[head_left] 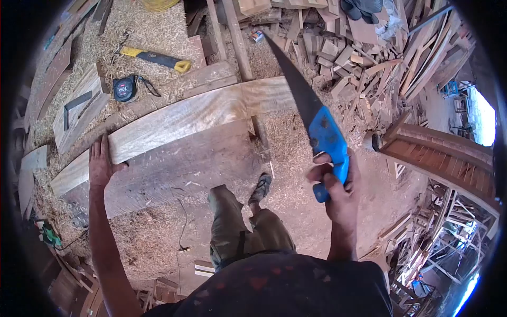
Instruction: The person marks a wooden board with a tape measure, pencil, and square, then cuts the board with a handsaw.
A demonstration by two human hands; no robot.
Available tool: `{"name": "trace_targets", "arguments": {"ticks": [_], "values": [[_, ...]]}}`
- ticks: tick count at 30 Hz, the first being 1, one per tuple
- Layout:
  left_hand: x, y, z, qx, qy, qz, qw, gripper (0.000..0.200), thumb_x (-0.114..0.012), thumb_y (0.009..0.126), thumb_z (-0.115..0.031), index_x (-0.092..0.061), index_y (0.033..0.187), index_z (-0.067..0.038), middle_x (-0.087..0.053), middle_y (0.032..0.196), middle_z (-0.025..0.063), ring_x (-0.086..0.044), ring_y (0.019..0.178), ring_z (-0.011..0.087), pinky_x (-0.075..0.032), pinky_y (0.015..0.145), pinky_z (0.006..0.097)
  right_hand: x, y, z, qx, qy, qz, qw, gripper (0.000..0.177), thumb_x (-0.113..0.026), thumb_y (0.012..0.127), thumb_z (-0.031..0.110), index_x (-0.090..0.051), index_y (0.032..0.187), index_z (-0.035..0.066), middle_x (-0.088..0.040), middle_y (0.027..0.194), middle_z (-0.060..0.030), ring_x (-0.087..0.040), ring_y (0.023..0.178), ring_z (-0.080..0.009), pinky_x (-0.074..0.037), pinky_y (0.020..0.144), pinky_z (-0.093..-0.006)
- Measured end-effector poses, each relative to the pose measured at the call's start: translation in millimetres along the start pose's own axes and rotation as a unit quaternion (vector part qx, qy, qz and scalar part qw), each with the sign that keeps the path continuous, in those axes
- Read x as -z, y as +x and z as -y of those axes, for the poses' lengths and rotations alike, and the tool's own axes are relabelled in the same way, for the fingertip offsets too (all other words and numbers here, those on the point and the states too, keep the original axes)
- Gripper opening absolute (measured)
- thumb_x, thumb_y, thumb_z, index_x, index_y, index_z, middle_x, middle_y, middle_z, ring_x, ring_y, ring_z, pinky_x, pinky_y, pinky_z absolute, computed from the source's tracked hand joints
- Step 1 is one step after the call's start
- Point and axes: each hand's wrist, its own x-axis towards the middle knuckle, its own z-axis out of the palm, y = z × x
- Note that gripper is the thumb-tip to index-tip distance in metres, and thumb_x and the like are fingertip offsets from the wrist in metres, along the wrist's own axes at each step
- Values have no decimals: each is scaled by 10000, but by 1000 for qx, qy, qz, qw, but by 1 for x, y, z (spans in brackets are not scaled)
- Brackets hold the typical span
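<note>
My right hand (340,182) is wrapped round the blue handle of a handsaw (328,129), its dark blade pointing up and to the left, the tip past the right part of a long pale board (195,117). The board lies across a worn wooden workbench (195,164). On the board's left part rests my left hand (101,161), flat with its fingers stretched out and the thumb apart, holding nothing.
Beyond the board lie a black tape measure (124,89), a yellow-and-black hammer (154,58) and a dark metal square (74,108) among shavings. Wood offcuts (343,55) are piled at the upper right. A slatted wooden frame (443,156) stands at the right. A cord (183,227) hangs below the bench.
</note>
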Motion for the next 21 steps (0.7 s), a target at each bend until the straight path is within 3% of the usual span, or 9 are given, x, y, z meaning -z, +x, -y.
{"name": "trace_targets", "arguments": {"ticks": [1, 4, 8, 9, 11, 14, 16, 19, 21], "values": [[1, 3, -2, 11, 0, 10, 1000, 1392, -942, 599, -584, -302, 1704, -30, -468, 1631, 250, -439, 1503, 485, -332, 1311, 566, -2, -8, -8, -7, 3, -16, 1000, 528, -592, 994, 47, -485, 1499, -63, -718, 1199, -155, -768, 926, -215, -619, 813, -337], [7, 6, -16, 18, -11, 2, 1000, 1409, -951, 568, -591, -324, 1694, -22, -489, 1609, 256, -455, 1491, 484, -362, 1284, 566, -5, -27, -19, -14, -5, -26, 1000, 549, -560, 1003, 19, -461, 1534, -78, -736, 1118, -143, -781, 934, -238, -629, 845, -350], [10, 7, -33, 46, -39, 27, 998, 1438, -997, 548, -526, -297, 1721, -75, -494, 1604, 241, -463, 1499, 461, -388, 1248, 598, -5, -31, -30, 0, -224, -16, 975, 534, -638, 1050, 41, -499, 1562, -18, -757, 972, -99, -700, 794, -138, -571, 704, -309], [17, 10, -37, 55, -36, 39, 997, 1437, -1006, 550, -499, -291, 1729, -94, -488, 1610, 239, -461, 1504, 456, -385, 1248, 607, -8, -29, -34, 46, -231, -28, 971, 522, -674, 1047, 71, -543, 1550, 20, -749, 945, -107, -642, 697, -134, -539, 632, -328], [32, 9, -56, 100, -9, 65, 993, 1424, -1035, 583, -423, -268, 1754, -162, -461, 1632, 256, -444, 1525, 466, -376, 1252, 624, -15, -26, -42, 80, -229, -35, 969, 532, -673, 1040, 68, -542, 1554, 26, -736, 936, -126, -653, 685, -154, -544, 630, -338], [36, 38, -105, 57, -106, -75, 990, 1323, -1029, 676, -444, -304, 1746, -163, -436, 1641, 288, -426, 1537, 480, -378, 1262, 602, -23, -13, -57, 113, -222, -21, 968, 552, -678, 1029, 84, -543, 1563, 54, -699, 853, -154, -661, 611, -218, -548, 603, -370], [30, 83, -166, 17, -215, -147, 965, 1114, -962, 821, -473, -383, 1708, -127, -403, 1652, 311, -425, 1528, 494, -387, 1258, 595, -30, -5, -58, 109, -256, -10, 960, 551, -677, 1028, 91, -544, 1563, 66, -694, 812, -151, -661, 586, -241, -552, 591, -382], [49, 160, -285, 21, -417, -120, 901, 748, -834, 966, -480, -564, 1548, -94, -458, 1597, 293, -453, 1509, 458, -391, 1249, 602, -47, 3, -61, 108, -248, -6, 963, 524, -692, 1045, 131, -555, 1547, 75, -709, 800, -173, -703, 596, -279, -563, 584, -414], [36, 203, -357, 86, -368, -149, 914, 604, -740, 1015, -543, -632, 1417, -106, -507, 1570, 222, -469, 1503, 395, -348, 1258, 611, -55, 7, -67, 101, -259, -11, 961, 501, -700, 1067, 180, -563, 1535, 67, -733, 845, -194, -747, 652, -282, -574, 609, -414]]}}
